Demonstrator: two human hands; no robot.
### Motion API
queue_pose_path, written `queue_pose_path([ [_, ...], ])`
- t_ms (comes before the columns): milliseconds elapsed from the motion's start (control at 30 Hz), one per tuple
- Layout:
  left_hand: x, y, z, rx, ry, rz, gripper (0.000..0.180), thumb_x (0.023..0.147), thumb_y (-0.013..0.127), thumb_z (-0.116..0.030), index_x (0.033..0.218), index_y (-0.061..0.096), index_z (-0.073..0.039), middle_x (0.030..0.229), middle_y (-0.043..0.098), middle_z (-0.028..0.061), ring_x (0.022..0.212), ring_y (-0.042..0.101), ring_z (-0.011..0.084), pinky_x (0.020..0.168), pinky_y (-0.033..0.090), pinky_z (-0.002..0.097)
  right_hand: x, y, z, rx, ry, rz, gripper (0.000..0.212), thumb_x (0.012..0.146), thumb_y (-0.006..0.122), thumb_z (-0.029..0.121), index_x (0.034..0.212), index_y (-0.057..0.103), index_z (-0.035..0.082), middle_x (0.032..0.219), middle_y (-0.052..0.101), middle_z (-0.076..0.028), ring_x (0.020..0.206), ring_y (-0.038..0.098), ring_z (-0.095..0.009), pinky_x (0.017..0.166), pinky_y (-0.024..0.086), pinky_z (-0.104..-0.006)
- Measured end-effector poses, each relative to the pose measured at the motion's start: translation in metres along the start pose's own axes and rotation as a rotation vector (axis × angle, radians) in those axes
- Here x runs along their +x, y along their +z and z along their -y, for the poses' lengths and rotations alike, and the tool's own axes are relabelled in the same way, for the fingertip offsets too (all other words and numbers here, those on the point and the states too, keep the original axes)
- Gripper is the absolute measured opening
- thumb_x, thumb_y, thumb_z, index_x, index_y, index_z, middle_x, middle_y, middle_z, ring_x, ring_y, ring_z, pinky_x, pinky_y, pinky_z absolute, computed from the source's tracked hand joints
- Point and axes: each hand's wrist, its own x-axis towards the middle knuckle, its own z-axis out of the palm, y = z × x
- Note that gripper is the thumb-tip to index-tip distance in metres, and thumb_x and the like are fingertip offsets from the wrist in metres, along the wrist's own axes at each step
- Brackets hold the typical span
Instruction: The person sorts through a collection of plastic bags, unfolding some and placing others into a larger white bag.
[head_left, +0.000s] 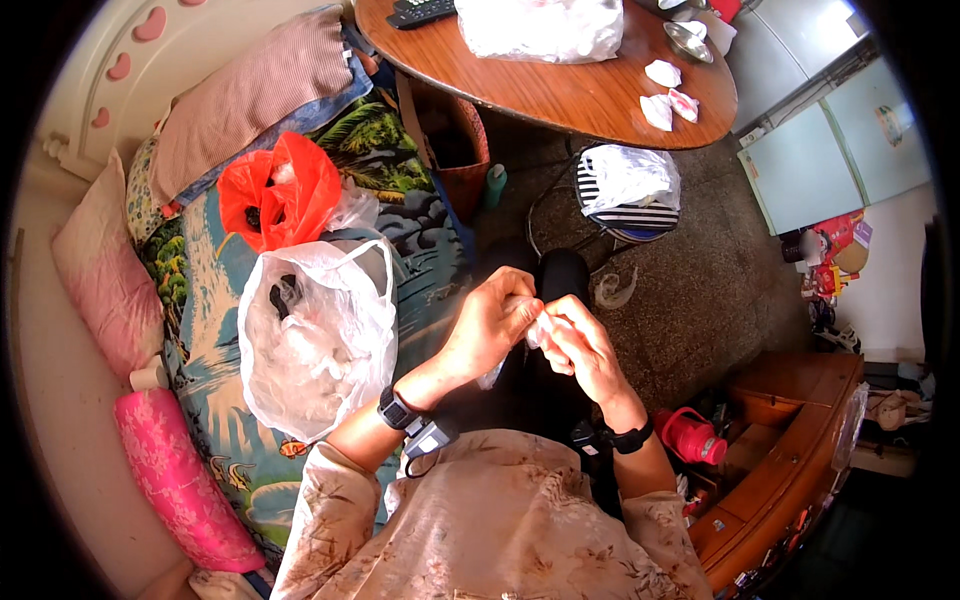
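Above my lap, my left hand (487, 328) and my right hand (588, 352) meet with their fingers closed. Between them they pinch a small crumpled piece of whitish, thin plastic, apparently a plastic bag (535, 332). A loose, clear part of it seems to hang below my left hand. To the left on the bed, a large white plastic bag (262, 375) lies with its mouth open, full of crumpled clear and white plastic. Just behind it sits a red plastic bag (315, 180) with something dark inside.
Ahead, a round wooden table (540, 95) carries a white bag (540, 28), several small folded white bundles (657, 112) and a metal dish (690, 42). Under its edge, a striped stool (630, 222) bears another white bag (630, 175). A wooden cabinet (770, 470) and pink-red bottle (690, 436) stand right.
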Motion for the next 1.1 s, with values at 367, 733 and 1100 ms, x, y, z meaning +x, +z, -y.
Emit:
queue_pose_path([
  [367,0.002,0.001,0.001,-0.370,-0.222,-0.037,0.009,0.093,0.061,0.000,0.093,0.052,-0.001,0.093,0.055,0.0048,0.065,0.055,0.0067,0.052,0.044,0.0196,0.009,0.011,-0.004,-0.457,-0.369,-0.145,0.028,0.089,0.056,-0.008,0.115,0.051,0.002,0.096,0.059,-0.007,0.085,0.062,-0.011,0.071,0.052,-0.0226],
  [733,0.003,-0.029,-0.055,0.813,0.512,-0.503,0.038,0.064,0.074,0.007,0.096,0.059,-0.007,0.109,0.055,0.0127,0.099,0.053,0.0301,0.086,0.041,0.0408,0.013,0.004,-0.014,-0.394,-0.468,-0.336,0.012,0.091,0.054,-0.010,0.099,0.059,-0.004,0.093,0.060,-0.006,0.067,0.059,-0.007,0.055,0.050,-0.0198],
  [1100,-0.018,-0.002,-0.021,0.659,0.337,-0.177,0.029,0.074,0.071,-0.001,0.099,0.060,-0.006,0.103,0.065,0.0095,0.098,0.060,0.0282,0.090,0.039,0.0415,0.015,0.026,-0.013,-0.400,-0.463,-0.389,0.010,0.090,0.062,-0.006,0.099,0.063,-0.005,0.099,0.061,-0.007,0.069,0.060,-0.009,0.057,0.049,-0.0202],
])
